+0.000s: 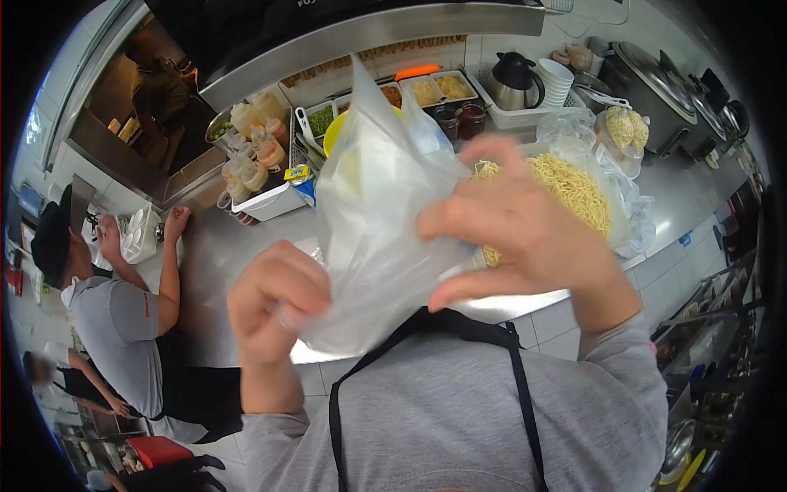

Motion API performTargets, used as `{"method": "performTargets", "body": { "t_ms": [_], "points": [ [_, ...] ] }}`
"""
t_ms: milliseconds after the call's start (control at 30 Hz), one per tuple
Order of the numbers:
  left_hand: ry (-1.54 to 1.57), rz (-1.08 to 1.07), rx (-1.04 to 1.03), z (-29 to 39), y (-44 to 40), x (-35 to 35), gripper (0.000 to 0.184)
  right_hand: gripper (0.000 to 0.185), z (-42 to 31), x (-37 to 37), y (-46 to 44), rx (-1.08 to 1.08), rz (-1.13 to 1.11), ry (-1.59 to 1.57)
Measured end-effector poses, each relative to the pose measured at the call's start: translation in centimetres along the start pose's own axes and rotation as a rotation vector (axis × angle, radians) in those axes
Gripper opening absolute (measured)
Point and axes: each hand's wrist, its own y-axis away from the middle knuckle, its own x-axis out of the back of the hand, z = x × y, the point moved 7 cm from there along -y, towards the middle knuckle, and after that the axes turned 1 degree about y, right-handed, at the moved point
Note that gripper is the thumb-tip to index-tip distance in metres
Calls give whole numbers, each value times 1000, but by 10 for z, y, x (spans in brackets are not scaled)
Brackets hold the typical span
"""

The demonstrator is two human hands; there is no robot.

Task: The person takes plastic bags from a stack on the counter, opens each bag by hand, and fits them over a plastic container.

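A translucent white plastic bag hangs in front of my chest, its pointed top reaching up toward the back of the counter. My left hand is closed on the bag's lower left edge, fingers curled into the film. On the other side, my right hand has its fingers spread apart and is slightly blurred. Its fingertips overlap the bag's right edge, and I cannot tell whether they touch it. Behind that hand lies a tray of yellow noodles, partly hidden by it. A yellow bowl shows partly behind the bag.
Sauce bottles stand in a white bin at left. Topping containers, a thermos jug, stacked white bowls and a large pot line the back. A co-worker in grey stands at the counter's left end.
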Motion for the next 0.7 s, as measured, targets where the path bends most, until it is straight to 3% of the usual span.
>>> {"method": "performTargets", "body": {
  "t_ms": [33,67,133,167,267,333,400,500,533,633,700],
  "points": [
    [-473,-340,-244,24,-8,-25,22,40,-5,17,-5,81,36,254],
    [-472,-342,-246,30,-19,-27,22,49,-6,28,-10,161,71,509],
    [-1127,-279,-169,22,-42,-29,24,50,19,33,-17,122,130,584],
    [-1139,-267,-106,6,-52,-29,23,50,31,33,-18,88,185,655],
    [-1110,-366,96,-81,-53,-28,24,55,99,-14,2,-133,-10,380],
    [-1059,-472,30,-140,-19,-47,30,55,130,-58,28,-284,-69,180],
    [-1032,-517,278,-163,4,-59,36,56,136,-76,51,-344,-99,110],
    [-828,-432,402,-193,35,-56,38,57,142,-121,95,-406,-10,32],
    [-909,-445,290,-193,39,-55,37,57,144,-120,97,-408,-10,30],
    [-914,-450,236,-191,34,-54,37,55,149,-116,98,-477,-158,-10],
    [-917,-455,182,-192,31,-52,36,54,152,-100,89,-425,45,-363]
  ]
}}
